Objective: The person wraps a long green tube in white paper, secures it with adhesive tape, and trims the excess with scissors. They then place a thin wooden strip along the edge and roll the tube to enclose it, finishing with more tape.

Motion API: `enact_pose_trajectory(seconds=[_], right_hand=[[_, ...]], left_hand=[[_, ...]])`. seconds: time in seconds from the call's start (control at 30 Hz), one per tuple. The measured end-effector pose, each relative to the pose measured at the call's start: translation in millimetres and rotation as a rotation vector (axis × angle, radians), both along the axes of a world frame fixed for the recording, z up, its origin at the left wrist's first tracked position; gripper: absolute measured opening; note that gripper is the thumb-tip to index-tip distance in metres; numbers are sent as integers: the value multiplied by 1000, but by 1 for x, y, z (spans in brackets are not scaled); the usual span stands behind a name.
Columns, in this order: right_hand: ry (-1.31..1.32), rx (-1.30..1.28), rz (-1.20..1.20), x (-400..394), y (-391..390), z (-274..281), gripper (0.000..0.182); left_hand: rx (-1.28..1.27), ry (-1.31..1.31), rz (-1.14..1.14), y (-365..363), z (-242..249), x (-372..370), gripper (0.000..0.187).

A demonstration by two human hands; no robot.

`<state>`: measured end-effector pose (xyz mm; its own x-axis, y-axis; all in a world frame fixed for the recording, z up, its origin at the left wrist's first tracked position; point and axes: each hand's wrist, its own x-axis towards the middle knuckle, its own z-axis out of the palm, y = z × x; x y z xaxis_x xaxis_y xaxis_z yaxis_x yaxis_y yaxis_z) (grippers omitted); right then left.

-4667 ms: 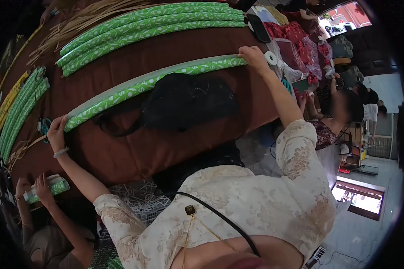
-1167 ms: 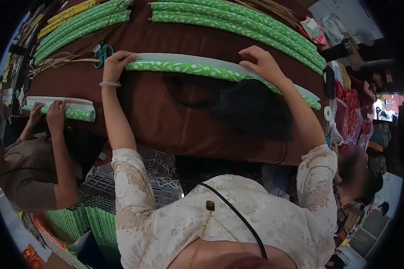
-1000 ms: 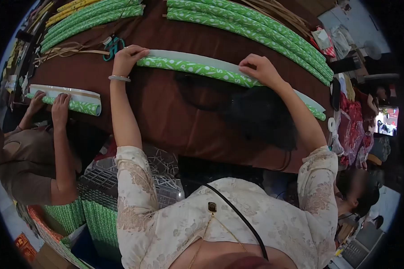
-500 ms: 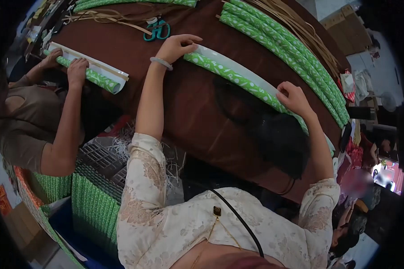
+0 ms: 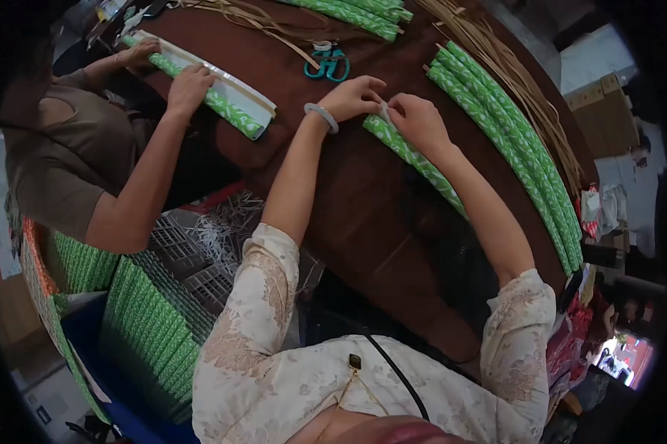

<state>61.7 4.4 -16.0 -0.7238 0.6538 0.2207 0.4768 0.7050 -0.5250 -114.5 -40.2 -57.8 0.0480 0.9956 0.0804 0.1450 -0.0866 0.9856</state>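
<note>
A green patterned paper roll point(image 5: 415, 159) lies on the brown table, running from its upper left end down to the right. At that upper end my left hand point(image 5: 354, 98) has thumb and fingers bent toward the white edge; what they pinch, if anything, is too small to make out. My right hand point(image 5: 420, 124) is right beside it, thumb and fingertips closed on the paper's white edge. The right forearm covers part of the roll.
Teal scissors point(image 5: 326, 65) lie beyond my left hand. Finished green rolls point(image 5: 507, 148) and brown strips point(image 5: 511, 74) lie at the right. A co-worker's hands point(image 5: 189, 90) hold another sheet at the left. A blue crate point(image 5: 89, 333) holds many green rolls.
My right hand has moved left along the roll to its upper end, next to my left hand. The view has shifted, so the table's things appear further right or lower.
</note>
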Motion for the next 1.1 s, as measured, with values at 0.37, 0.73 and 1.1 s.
enact_pose_trajectory(seconds=[0.37,0.73,1.1], right_hand=[[-205,105,-35,-24,-17,16,19],[-104,184,-80,-19,-17,4,17],[-116,177,-110,-17,-15,1,19]], left_hand=[[-26,169,28,-20,27,-1,47],[-18,152,3,-11,17,0,48],[-8,201,0,-10,17,1,47]])
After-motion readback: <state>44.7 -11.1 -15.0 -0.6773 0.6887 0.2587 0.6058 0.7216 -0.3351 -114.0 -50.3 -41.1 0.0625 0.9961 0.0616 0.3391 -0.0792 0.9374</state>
